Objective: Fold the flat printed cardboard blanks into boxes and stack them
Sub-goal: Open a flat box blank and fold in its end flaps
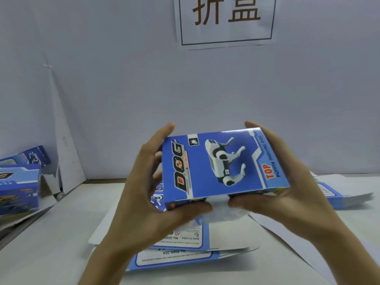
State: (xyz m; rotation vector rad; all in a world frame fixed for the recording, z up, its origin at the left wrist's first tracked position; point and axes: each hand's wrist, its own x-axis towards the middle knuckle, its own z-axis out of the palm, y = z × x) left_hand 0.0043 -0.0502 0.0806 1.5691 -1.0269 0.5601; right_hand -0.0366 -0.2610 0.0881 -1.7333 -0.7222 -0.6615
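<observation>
Far left on the table point(41, 243) there's a little pile of folded boxes point(19, 188), blue with the same print; the front one sits upright, and another one point(33, 156) lies tilted behind it against the wall; just right of them a white sheet point(61, 140) leans on the wall, with some loose white card at its foot.

Then the left hand point(148, 192); it's clamped on the left end of the box point(222, 163), thumb pressed along the near bottom edge, fingers curled round the far side, tips poking over the top corner.

The box itself is up in the air over the middle of the table, held between both hands, tilted so the big printed face looks at the camera; blue, "DOG" lettering down the left, a white robot dog in the middle; the near bottom end looks not fully closed, but it's too blurry there to say.

Right under it a few flat blanks point(174, 260) lie spread on the table, overlapping, print side up; up on the wall there's a paper sign point(226, 19) with two big characters.

The right hand point(287, 182) grips the box's right end the same way; thumb on the near bottom edge, fingers wrapped over the far side.

Far right, a stack of blanks point(347, 197) lies flat by the wall, well apart from the hands.
</observation>
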